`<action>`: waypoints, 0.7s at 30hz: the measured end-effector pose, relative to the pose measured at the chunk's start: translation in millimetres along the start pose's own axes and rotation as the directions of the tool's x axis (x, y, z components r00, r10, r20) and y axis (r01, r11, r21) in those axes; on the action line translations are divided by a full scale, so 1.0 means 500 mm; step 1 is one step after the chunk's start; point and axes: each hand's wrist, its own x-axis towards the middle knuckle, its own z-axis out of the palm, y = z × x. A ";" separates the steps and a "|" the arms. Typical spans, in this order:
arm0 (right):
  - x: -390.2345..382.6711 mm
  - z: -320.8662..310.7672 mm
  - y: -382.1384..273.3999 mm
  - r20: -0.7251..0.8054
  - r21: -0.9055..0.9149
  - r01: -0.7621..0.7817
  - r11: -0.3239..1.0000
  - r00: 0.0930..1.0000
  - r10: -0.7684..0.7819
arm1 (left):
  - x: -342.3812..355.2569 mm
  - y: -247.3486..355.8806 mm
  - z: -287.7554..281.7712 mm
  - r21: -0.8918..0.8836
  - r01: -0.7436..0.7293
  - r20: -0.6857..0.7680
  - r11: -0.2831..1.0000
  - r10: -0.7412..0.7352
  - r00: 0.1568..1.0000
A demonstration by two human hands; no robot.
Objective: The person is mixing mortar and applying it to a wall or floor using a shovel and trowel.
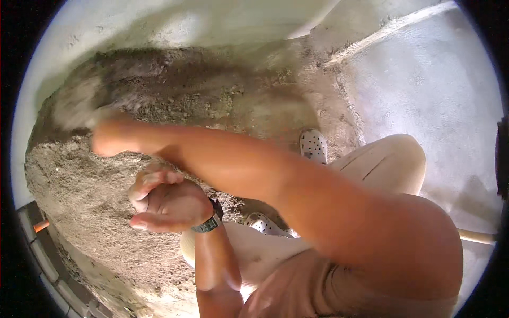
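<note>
Right hand (108, 139) blurred at sand heap (106, 212), grip can't tell; left hand (164, 204) cupped, empty — loose sand could slump onto clogs (314, 146).

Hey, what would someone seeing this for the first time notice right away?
The right arm sweeps across the middle of the picture, its hand blurred over the grey sand heap at upper left. Below it the left hand, cupped, with a wristwatch, hovers over the heap. White perforated clogs stand beside it.
</note>
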 end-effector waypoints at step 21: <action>-0.238 -0.126 0.574 0.176 -0.778 -0.143 0.612 0.885 0.431 | -0.022 0.020 0.017 -0.022 0.119 -0.064 0.993 -0.120 0.991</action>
